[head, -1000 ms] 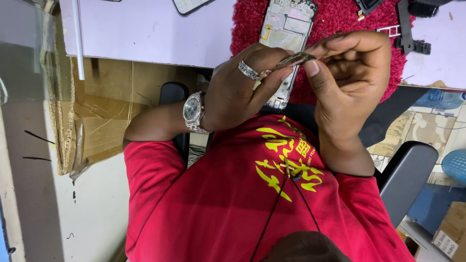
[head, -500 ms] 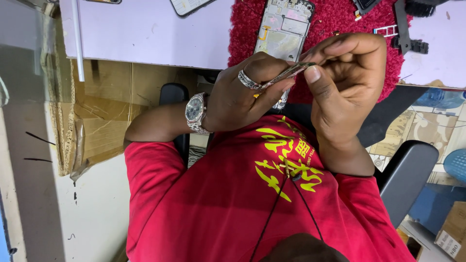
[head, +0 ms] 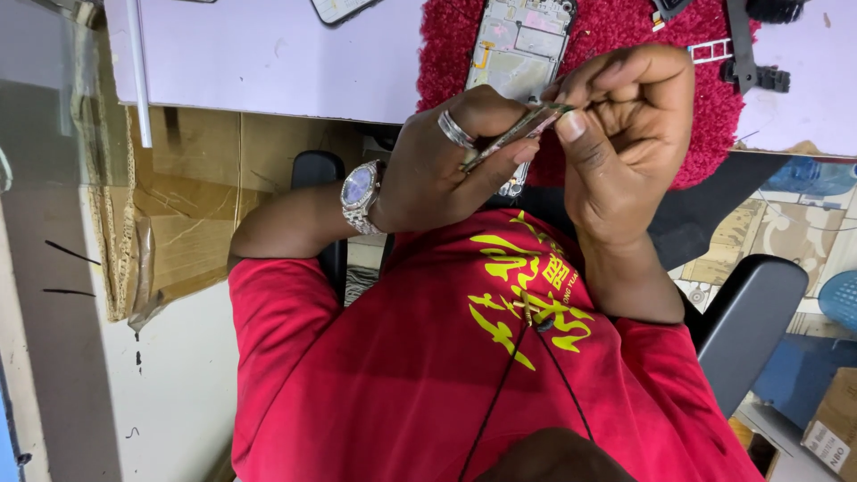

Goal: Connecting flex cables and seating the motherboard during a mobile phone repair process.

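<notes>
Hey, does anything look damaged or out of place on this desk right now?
The opened phone on the fuzzy red mat lies with its back off and circuitry bare. Both hands, left and right, pinch thin metal tweezers above it.

likely phone repair bench: opened phone, red mat

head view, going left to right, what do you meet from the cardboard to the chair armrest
cardboard → wristwatch → left hand → thin metal tool held in both hands → right hand → chair armrest
</notes>
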